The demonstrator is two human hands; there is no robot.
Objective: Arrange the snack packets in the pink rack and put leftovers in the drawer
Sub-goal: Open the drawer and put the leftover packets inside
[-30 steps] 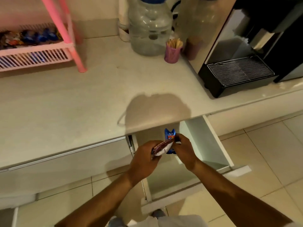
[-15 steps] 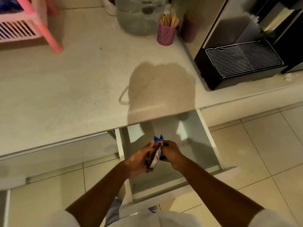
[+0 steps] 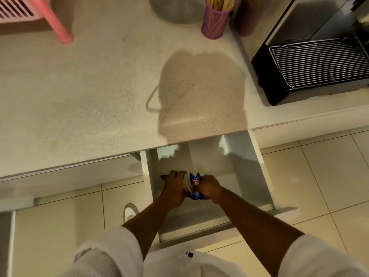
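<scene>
The white drawer [image 3: 259,164] stands pulled out below the counter edge. Both my hands are inside it, low over its floor. My right hand [image 3: 207,187] is closed around a blue snack packet [image 3: 194,179] whose top and bottom stick out of the fist. My left hand [image 3: 173,186] grips a dark brown packet [image 3: 164,177], mostly hidden by the fingers. The two hands are a little apart. Only a corner and one leg of the pink rack [image 3: 58,27] show at the top left of the counter.
On the counter stand a purple cup of wooden sticks [image 3: 214,23], a clear water jug [image 3: 177,11] and a black machine with a metal drip grille [image 3: 319,64] at the right. A closed drawer front [image 3: 69,176] lies left of the open one. Tiled floor below.
Both hands have gone lower into the drawer and moved slightly apart, each with its own packet. The camera has tipped down, so the rack has slid nearly out of view.
</scene>
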